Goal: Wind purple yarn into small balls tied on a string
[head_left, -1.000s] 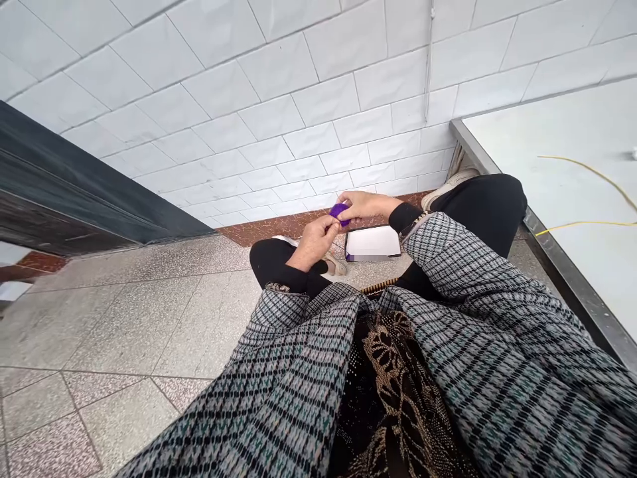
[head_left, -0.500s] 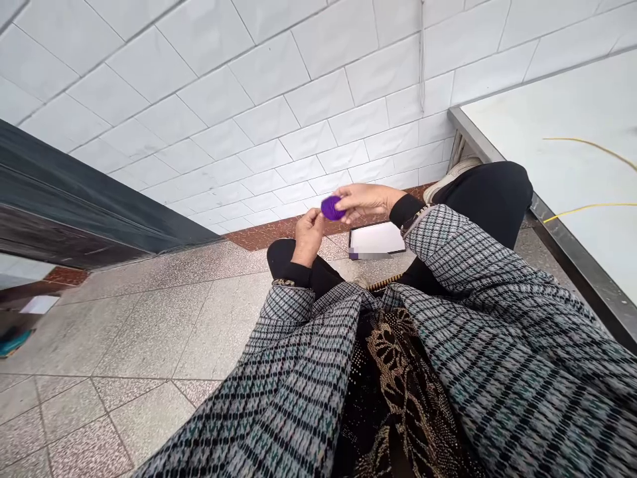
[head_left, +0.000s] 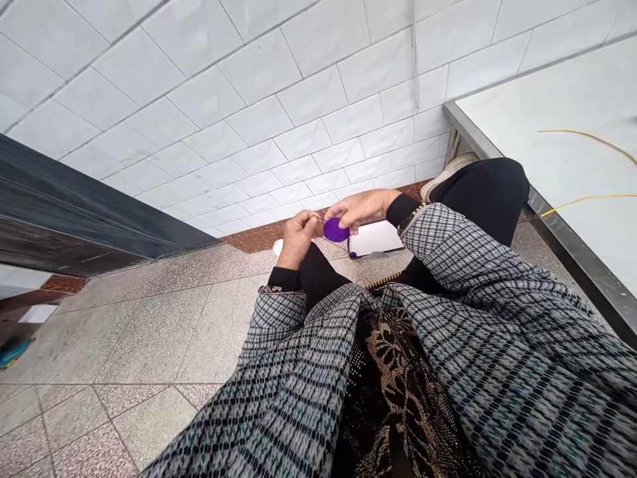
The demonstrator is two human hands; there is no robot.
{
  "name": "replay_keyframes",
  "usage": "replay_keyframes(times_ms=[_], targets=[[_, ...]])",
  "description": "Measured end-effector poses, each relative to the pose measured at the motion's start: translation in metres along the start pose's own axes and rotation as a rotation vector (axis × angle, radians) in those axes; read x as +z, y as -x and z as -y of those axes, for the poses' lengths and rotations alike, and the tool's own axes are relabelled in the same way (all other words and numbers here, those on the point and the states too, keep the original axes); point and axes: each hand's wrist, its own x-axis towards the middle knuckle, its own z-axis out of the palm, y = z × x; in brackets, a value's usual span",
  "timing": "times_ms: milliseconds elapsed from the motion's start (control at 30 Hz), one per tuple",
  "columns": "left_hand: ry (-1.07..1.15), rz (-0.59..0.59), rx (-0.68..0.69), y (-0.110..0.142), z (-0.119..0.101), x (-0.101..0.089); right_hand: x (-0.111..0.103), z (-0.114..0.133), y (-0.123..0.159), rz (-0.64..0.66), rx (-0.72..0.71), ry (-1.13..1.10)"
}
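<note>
My left hand (head_left: 296,238) has drawn farther from the purple bundle (head_left: 336,230), its grip pinching a thin strand (head_left: 321,218), which seems pulled out straighter; my right hand (head_left: 367,206) pinches that bundle near the dark-edged white panel (head_left: 377,237).

a white tiled wall (head_left: 259,93) with red-brown skirting (head_left: 256,239) meets a speckled tile floor (head_left: 149,325), a dark panel (head_left: 99,206) stands at left near a white sheet (head_left: 38,313) and a teal object (head_left: 14,352), and at right a metal-edged white table (head_left: 497,116) holds thin yellow strands (head_left: 597,196).
</note>
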Motion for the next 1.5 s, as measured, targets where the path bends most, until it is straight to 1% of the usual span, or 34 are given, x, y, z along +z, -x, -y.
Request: replay_keyframes(times_ms=[33, 67, 100, 167, 200, 267, 333, 367, 400, 433, 467, 500, 533, 567, 600, 633, 700, 767, 833, 867, 900, 967, 1000, 1033, 1100, 1167, 1200, 1233, 1300, 1333, 1367, 1400, 1467, 1500], targets=[[0.056, -0.012, -0.04, 0.0, 0.004, 0.003, 0.001, 0.004, 0.002, -0.006, -0.074, -0.075], [0.093, -0.012, -0.064, 0.002, 0.005, 0.007, 0.002, 0.008, 0.003, -0.043, -0.145, -0.14], [0.102, 0.022, -0.07, 0.004, 0.005, 0.013, 0.002, 0.011, 0.003, -0.108, -0.212, -0.192], [0.043, 0.183, -0.023, 0.01, -0.002, 0.026, 0.0, 0.016, 0.001, -0.273, -0.316, -0.259], [-0.002, 0.255, 0.026, 0.013, -0.009, 0.031, -0.001, 0.017, 0.0, -0.357, -0.35, -0.272], [-0.089, 0.341, 0.137, 0.018, -0.023, 0.036, -0.005, 0.017, -0.005, -0.51, -0.367, -0.233], [-0.145, 0.36, 0.213, 0.019, -0.037, 0.034, -0.008, 0.014, -0.007, -0.603, -0.272, -0.071], [-0.168, 0.332, 0.235, 0.018, -0.042, 0.03, -0.009, 0.012, -0.006, -0.605, -0.184, 0.048], [-0.186, 0.281, 0.245, 0.016, -0.045, 0.025, -0.009, 0.01, -0.005, -0.566, -0.086, 0.171], [-0.197, 0.213, 0.244, 0.013, -0.046, 0.02, -0.008, 0.01, -0.002, -0.488, 0.008, 0.277], [-0.2, 0.135, 0.233, 0.009, -0.045, 0.014, -0.007, 0.009, 0.002, -0.374, 0.078, 0.347], [-0.191, 0.062, 0.21, 0.006, -0.042, 0.009, -0.005, 0.01, 0.006, -0.253, 0.107, 0.369], [-0.17, 0.0, 0.177, 0.003, -0.037, 0.006, -0.003, 0.012, 0.01, -0.135, 0.112, 0.338], [-0.138, -0.039, 0.133, 0.0, -0.031, 0.004, 0.0, 0.014, 0.014, -0.048, 0.087, 0.273], [-0.101, -0.066, 0.082, -0.002, -0.025, 0.005, 0.001, 0.016, 0.017, -0.024, 0.038, 0.192], [-0.066, -0.081, 0.039, -0.003, -0.019, 0.008, 0.002, 0.019, 0.019, -0.027, -0.01, 0.111], [-0.01, -0.042, -0.02, -0.001, -0.011, 0.021, 0.001, 0.023, 0.021, -0.125, -0.106, -0.019], [0.008, 0.08, -0.024, 0.004, -0.012, 0.038, -0.002, 0.025, 0.02, -0.262, -0.172, -0.083], [-0.018, 0.224, 0.028, 0.009, -0.022, 0.051, -0.007, 0.025, 0.016, -0.397, -0.201, -0.072], [-0.035, 0.284, 0.075, 0.011, -0.028, 0.055, -0.009, 0.024, 0.015, -0.461, -0.189, -0.027], [-0.046, 0.311, 0.12, 0.012, -0.035, 0.056, -0.01, 0.023, 0.014, -0.514, -0.154, 0.044], [-0.069, 0.283, 0.186, 0.011, -0.047, 0.051, -0.012, 0.02, 0.014, -0.559, -0.037, 0.227], [-0.083, 0.236, 0.206, 0.01, -0.051, 0.045, -0.012, 0.018, 0.016, -0.534, 0.029, 0.31], [-0.096, 0.171, 0.213, 0.007, -0.053, 0.039, -0.011, 0.017, 0.018, -0.474, 0.085, 0.367], [-0.101, 0.064, 0.193, 0.001, -0.051, 0.027, -0.008, 0.017, 0.024, -0.285, 0.126, 0.362], [-0.059, 0.004, 0.141, -0.005, -0.042, 0.021, -0.004, 0.02, 0.03, -0.112, 0.092, 0.251], [-0.021, -0.015, 0.094, -0.008, -0.036, 0.021, -0.003, 0.023, 0.033, -0.063, 0.065, 0.189], [0.022, -0.022, 0.038, -0.009, -0.03, 0.024, -0.002, 0.025, 0.035, -0.068, 0.018, 0.127], [0.059, -0.055, -0.07, -0.008, -0.021, 0.036, -0.003, 0.031, 0.037, -0.163, -0.096, 0.022], [0.078, -0.039, -0.078, -0.005, -0.02, 0.044, -0.004, 0.033, 0.036, -0.242, -0.155, -0.018], [0.093, 0.032, -0.059, -0.002, -0.02, 0.051, -0.006, 0.034, 0.034, -0.322, -0.2, -0.043], [0.095, 0.133, -0.023, 0.001, -0.022, 0.058, -0.008, 0.034, 0.031, -0.403, -0.222, -0.047], [0.065, 0.319, 0.081, 0.008, -0.031, 0.067, -0.013, 0.031, 0.025, -0.559, -0.199, 0.013], [0.04, 0.371, 0.136, 0.01, -0.036, 0.068, -0.016, 0.028, 0.022, -0.627, -0.159, 0.078]])
